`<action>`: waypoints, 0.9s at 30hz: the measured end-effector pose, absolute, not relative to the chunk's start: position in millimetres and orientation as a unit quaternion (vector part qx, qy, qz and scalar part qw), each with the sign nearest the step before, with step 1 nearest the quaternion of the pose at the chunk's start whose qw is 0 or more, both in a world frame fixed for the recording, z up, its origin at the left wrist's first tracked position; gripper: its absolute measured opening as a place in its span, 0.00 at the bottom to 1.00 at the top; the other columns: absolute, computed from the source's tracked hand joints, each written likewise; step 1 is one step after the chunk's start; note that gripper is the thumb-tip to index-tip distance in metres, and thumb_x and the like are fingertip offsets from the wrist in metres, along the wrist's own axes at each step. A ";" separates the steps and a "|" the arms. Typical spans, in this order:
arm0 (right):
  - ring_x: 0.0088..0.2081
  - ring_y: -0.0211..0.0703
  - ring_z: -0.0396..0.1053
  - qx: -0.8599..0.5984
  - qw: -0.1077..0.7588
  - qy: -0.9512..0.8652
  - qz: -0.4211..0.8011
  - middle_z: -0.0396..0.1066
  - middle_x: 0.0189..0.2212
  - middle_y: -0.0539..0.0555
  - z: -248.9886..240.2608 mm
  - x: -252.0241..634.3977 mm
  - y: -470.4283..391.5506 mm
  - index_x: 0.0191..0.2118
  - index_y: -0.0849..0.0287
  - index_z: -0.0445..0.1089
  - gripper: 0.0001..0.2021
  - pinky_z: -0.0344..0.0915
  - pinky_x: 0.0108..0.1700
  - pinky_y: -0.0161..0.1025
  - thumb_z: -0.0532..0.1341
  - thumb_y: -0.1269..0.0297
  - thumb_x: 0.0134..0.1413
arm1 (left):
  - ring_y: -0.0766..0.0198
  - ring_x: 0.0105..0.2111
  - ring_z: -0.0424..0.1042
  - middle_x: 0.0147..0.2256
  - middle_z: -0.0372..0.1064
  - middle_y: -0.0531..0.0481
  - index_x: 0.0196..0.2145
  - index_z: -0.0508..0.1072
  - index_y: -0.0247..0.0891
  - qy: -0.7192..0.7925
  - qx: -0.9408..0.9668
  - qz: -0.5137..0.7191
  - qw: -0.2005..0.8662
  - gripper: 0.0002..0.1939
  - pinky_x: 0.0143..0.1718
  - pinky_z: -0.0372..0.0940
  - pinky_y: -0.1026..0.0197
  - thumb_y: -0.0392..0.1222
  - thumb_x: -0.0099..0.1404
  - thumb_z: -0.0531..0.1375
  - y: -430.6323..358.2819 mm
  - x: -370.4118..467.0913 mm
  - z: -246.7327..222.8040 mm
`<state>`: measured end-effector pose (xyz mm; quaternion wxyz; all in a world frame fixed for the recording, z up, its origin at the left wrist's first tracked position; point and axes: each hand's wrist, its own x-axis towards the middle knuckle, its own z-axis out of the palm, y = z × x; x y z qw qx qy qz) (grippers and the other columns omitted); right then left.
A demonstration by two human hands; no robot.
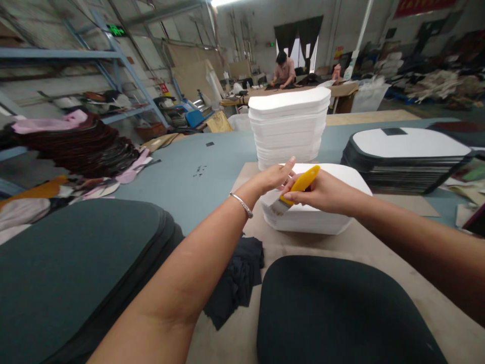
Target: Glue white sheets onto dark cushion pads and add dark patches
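Observation:
My right hand (318, 192) is closed around the yellow handle of a flat paintbrush (305, 182). Its pale bristles point down and left, over the near left edge of a low stack of white rounded sheets (310, 222). Just left of the brush, my left hand (278, 177) reaches over the same stack with fingers stretched out. Some of those fingertips are hidden behind the brush and right hand, so whether they touch the top sheet is unclear. Closest to me lies a dark green-black rounded panel (337, 308).
A taller white stack (290, 126) stands behind. Dark panels topped with white (409, 146) are piled at the right, a dark stack (87, 268) at the left. Dark fabric pieces (242, 273) lie mid-table. Across the room a person (286, 71) bends over another table.

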<state>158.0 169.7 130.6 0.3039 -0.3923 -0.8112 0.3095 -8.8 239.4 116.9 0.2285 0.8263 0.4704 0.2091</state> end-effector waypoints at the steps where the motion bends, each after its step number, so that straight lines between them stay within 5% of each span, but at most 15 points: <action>1: 0.35 0.47 0.74 -0.409 0.292 -0.808 0.307 0.77 0.31 0.53 128.5 169.2 170.8 0.39 0.54 0.79 0.16 0.72 0.36 0.41 0.71 0.49 0.50 | 0.63 0.33 0.78 0.33 0.81 0.47 0.44 0.79 0.28 0.461 0.827 0.189 0.258 0.39 0.40 0.73 0.62 0.56 0.80 0.34 240.3 -8.1 114.5; 4: 0.34 0.48 0.74 -0.489 0.228 -0.779 0.319 0.77 0.32 0.55 128.9 232.9 165.4 0.39 0.55 0.80 0.21 0.72 0.35 0.41 0.71 0.42 0.48 | 0.56 0.43 0.79 0.42 0.81 0.39 0.54 0.77 0.29 0.437 0.841 0.142 0.285 0.38 0.50 0.71 0.56 0.58 0.79 0.35 242.5 -4.2 108.5; 7: 0.37 0.49 0.75 -0.558 0.174 -0.732 0.349 0.79 0.38 0.59 137.2 311.0 154.8 0.43 0.58 0.81 0.27 0.73 0.40 0.43 0.70 0.38 0.50 | 0.50 0.51 0.75 0.48 0.78 0.40 0.54 0.78 0.37 0.416 0.886 0.090 0.183 0.35 0.56 0.65 0.52 0.60 0.78 0.39 237.0 4.2 105.7; 13: 0.33 0.47 0.72 -0.638 0.262 -0.670 0.274 0.78 0.34 0.60 153.8 369.6 160.9 0.39 0.60 0.79 0.35 0.69 0.35 0.45 0.70 0.30 0.39 | 0.47 0.53 0.72 0.55 0.72 0.43 0.52 0.81 0.48 0.420 0.907 0.007 0.026 0.27 0.50 0.66 0.51 0.57 0.77 0.44 218.1 22.3 105.2; 18: 0.25 0.40 0.66 -0.718 0.313 -0.613 0.102 0.73 0.26 0.57 147.9 324.5 171.0 0.37 0.64 0.75 0.26 0.61 0.28 0.41 0.62 0.40 0.58 | 0.48 0.51 0.74 0.54 0.73 0.42 0.52 0.80 0.46 0.410 0.912 -0.017 0.016 0.24 0.48 0.67 0.52 0.53 0.77 0.48 224.5 26.2 111.0; 22: 0.23 0.39 0.64 -0.703 0.305 -0.635 0.099 0.69 0.21 0.53 128.5 307.7 141.2 0.29 0.60 0.71 0.20 0.59 0.27 0.40 0.63 0.46 0.57 | 0.46 0.44 0.77 0.45 0.78 0.37 0.42 0.83 0.36 0.422 0.905 -0.036 0.036 0.19 0.44 0.68 0.51 0.50 0.73 0.55 235.8 47.7 124.5; 27: 0.24 0.41 0.70 -0.674 0.362 -0.641 0.062 0.73 0.24 0.51 117.7 325.7 89.9 0.33 0.55 0.72 0.18 0.64 0.27 0.38 0.60 0.44 0.57 | 0.48 0.46 0.78 0.44 0.79 0.32 0.39 0.80 0.31 0.438 0.893 0.048 0.094 0.15 0.44 0.67 0.54 0.47 0.71 0.60 242.9 119.0 127.9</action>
